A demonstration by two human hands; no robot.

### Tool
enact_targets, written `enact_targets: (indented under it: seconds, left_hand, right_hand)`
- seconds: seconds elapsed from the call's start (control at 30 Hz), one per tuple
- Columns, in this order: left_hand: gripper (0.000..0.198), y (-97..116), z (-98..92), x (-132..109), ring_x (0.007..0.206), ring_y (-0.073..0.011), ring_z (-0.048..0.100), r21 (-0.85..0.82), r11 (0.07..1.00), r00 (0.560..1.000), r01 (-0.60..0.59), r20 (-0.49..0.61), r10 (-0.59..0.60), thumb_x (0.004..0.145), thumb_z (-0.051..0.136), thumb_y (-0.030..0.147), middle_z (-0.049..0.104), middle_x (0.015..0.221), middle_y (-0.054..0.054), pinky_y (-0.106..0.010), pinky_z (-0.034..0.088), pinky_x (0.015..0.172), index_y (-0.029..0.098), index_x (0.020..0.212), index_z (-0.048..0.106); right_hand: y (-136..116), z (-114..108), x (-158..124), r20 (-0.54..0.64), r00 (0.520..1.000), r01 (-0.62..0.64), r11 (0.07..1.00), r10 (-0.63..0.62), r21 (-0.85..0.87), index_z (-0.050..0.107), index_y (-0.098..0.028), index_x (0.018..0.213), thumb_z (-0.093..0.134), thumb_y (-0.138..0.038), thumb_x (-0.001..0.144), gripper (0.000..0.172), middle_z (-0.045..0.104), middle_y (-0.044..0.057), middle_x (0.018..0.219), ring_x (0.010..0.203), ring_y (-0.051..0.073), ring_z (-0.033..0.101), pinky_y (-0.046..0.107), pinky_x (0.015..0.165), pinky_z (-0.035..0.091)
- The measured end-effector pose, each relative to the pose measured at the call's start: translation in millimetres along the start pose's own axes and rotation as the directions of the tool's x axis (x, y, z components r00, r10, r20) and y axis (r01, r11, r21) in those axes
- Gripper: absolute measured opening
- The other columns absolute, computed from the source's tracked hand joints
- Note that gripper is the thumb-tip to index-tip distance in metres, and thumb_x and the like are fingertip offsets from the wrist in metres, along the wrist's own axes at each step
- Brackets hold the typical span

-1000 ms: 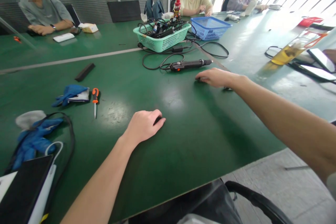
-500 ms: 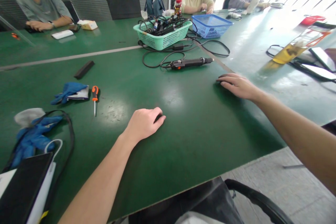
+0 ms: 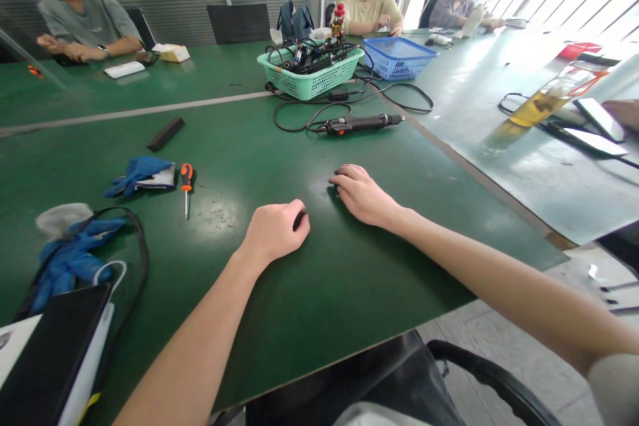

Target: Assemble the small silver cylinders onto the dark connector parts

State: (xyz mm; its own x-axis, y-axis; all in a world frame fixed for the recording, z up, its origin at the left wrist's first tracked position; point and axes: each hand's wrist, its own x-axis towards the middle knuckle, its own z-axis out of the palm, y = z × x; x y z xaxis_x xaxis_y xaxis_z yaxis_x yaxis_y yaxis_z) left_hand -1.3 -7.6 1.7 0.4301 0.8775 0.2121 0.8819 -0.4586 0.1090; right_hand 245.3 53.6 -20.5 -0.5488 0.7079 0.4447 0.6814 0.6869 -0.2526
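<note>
My left hand point(image 3: 277, 231) rests on the green table point(image 3: 279, 339), its fingers curled into a loose fist. A dark gap shows between thumb and forefinger, and nothing sticks out of it. Ahead and to the right lies my right hand point(image 3: 365, 194), palm down over the table with fingers stretched forward and nothing visible in them; the two hands are apart. Beyond them lies a black electric screwdriver point(image 3: 362, 123) with its cable. Left of my left hand is an orange-and-black screwdriver point(image 3: 186, 188), tip towards me, beside a folded blue glove point(image 3: 140, 175).
A green basket point(image 3: 312, 84) of corded tools stands at the back beside a blue basket point(image 3: 399, 58). A black bar point(image 3: 166, 134), another blue glove point(image 3: 74, 259) and a phone point(image 3: 54, 353) lie left. At right is a bottle of yellow liquid point(image 3: 542, 103). Several people sit across the table.
My right hand has moved left across the table, closer to my left hand. My left hand stays almost where it was. The view has shifted slightly.
</note>
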Motion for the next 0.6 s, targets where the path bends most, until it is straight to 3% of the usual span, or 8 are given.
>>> enact_targets:
  seconds: [0.13,0.23,0.43,0.6]
  left_hand:
    - [0.019,-2,-1.8,1,0.07,-0.0222,0.068,0.047,0.991,0.993,0.121,-0.016,-0.121,0.091,0.047,0.03,0.072,0.078,-0.004,-0.03,0.037,0.058,0.022,0.09,0.065]
    - [0.021,-4,-2.5,1,0.072,-0.0237,0.069,0.072,0.98,0.982,0.186,-0.039,-0.184,0.091,0.045,0.027,0.074,0.082,-0.006,-0.031,0.038,0.059,0.021,0.09,0.065]
    - [0.024,-5,-3.6,2,0.072,-0.0255,0.07,0.081,0.961,0.965,0.263,-0.038,-0.261,0.093,0.042,0.031,0.073,0.08,-0.007,-0.032,0.041,0.06,0.022,0.096,0.064]
    - [0.024,-4,-2.7,5,0.072,-0.0251,0.07,0.064,0.95,0.952,0.305,-0.018,-0.305,0.092,0.044,0.034,0.072,0.078,-0.005,-0.031,0.044,0.063,0.023,0.103,0.062]
  right_hand:
    - [-54,25,24,0.076,0.995,0.059,0.995,-0.065,0.08,0.062,-0.016,0.119,0.04,-0.015,0.097,0.031,0.056,0.016,0.124,0.126,0.029,0.045,0.051,0.109,0.042]
    - [-73,34,33,0.119,0.992,0.034,0.993,-0.047,0.109,0.062,-0.016,0.116,0.04,-0.016,0.098,0.029,0.057,0.016,0.121,0.126,0.029,0.046,0.054,0.108,0.043]
    - [-76,15,35,0.104,0.992,0.044,0.98,-0.065,0.192,0.052,-0.015,0.136,0.041,-0.017,0.097,0.041,0.054,0.016,0.138,0.137,0.028,0.043,0.055,0.116,0.037]
    - [-66,-9,17,0.027,0.999,0.031,0.985,-0.036,0.169,0.055,-0.018,0.132,0.05,-0.018,0.093,0.04,0.053,0.014,0.14,0.137,0.031,0.042,0.053,0.114,0.041]
